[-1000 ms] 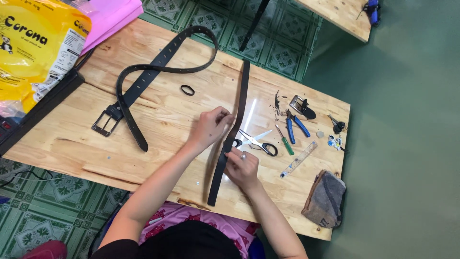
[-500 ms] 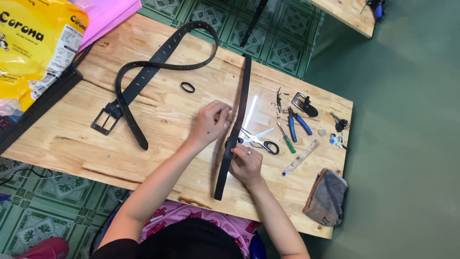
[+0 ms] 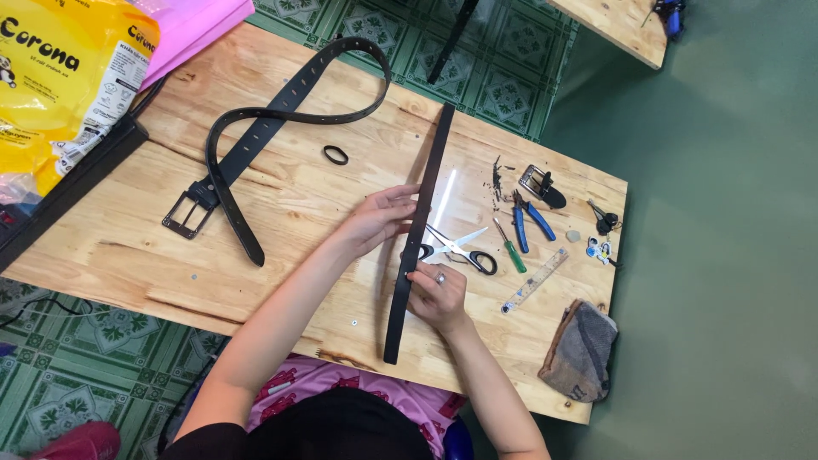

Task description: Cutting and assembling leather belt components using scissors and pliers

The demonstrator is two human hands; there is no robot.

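Two hands hold one long black strap [image 3: 419,230] on a wooden table [image 3: 281,255]. It lies flat and straight. Its long way runs from the far edge of the table down toward the person, and it leans a little, so the far end sits more to the right than the near end. The far end is by the table's far edge and the near end is close to the person's body.

The left hand [image 3: 377,219] touches the strap from the left, near its middle, with the fingers bent around the edge. The right hand [image 3: 436,295] pinches the strap lower down, from the right side, and wears a ring.

Scissors [image 3: 460,250] lie just right of the strap, partly under it. Farther right are blue pliers [image 3: 530,217], a green screwdriver [image 3: 511,250] and a clear ruler [image 3: 535,279]. Another black belt with a buckle [image 3: 256,140] curls on the left side of the table, well apart from the strap.
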